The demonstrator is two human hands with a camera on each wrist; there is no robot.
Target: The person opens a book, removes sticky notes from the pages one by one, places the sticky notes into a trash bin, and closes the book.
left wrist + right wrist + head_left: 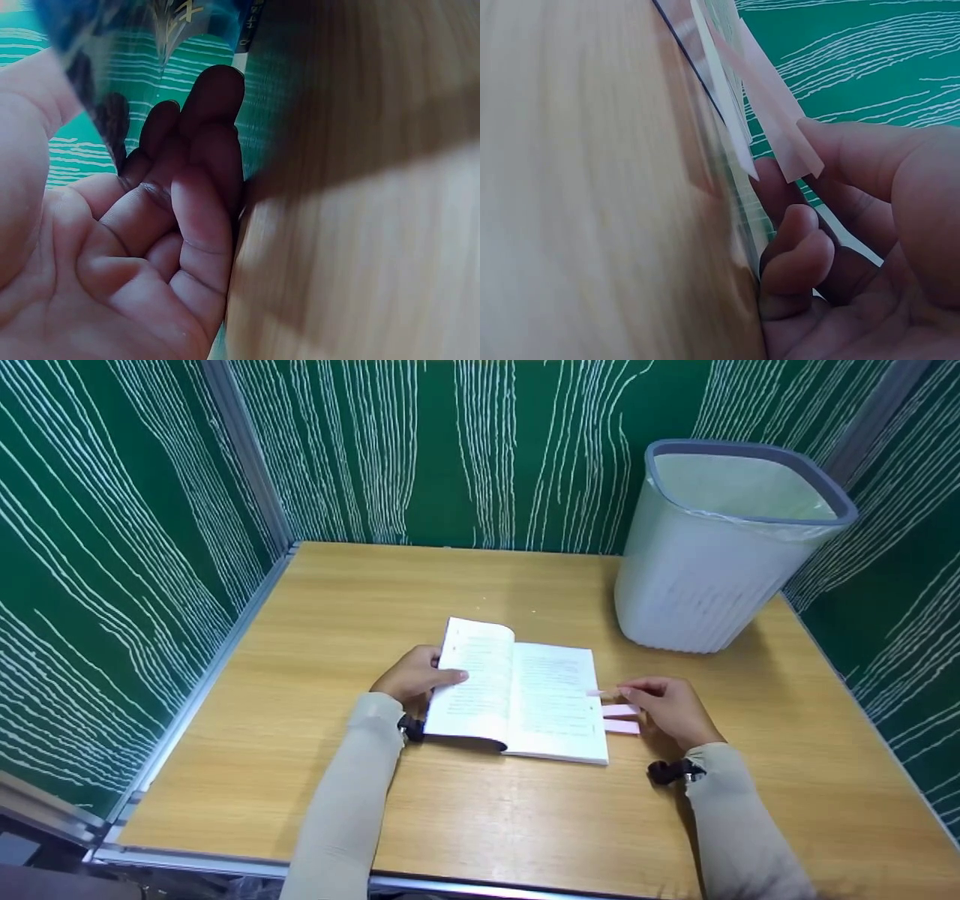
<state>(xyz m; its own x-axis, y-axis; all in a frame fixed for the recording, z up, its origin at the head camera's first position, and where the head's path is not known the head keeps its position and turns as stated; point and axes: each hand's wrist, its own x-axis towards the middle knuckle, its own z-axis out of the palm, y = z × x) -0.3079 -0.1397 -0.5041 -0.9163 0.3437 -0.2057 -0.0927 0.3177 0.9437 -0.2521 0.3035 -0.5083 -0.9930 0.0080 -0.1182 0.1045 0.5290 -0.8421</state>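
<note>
Working from the table's (465, 817) near edge, I have the book (555, 712) lying open near the middle of the wood, its right half flat and its left half raised. Closest to me, the lower strip (621, 727) and the middle strip (621, 710), both pink, jut side by side past the book's right edge; I should keep my knuckles from bending them. Just beyond, my right hand (679, 711) pinches the top strip (609, 692) at its outer end, its inner end over the right-hand margin. Keeping that pinch light and the strip square to the edge seems wisest; a crooked pull could crease something so thin. Across from it, my left hand (414, 675) grips the raised half, thumb on top, fingers curled under the cover (112, 37). That thumb should press firmly enough that no leaf springs back, yet without buckling the paper. Farther off, near the table's far right corner, stands the lined bin (690, 577), well apart from my work.
</note>
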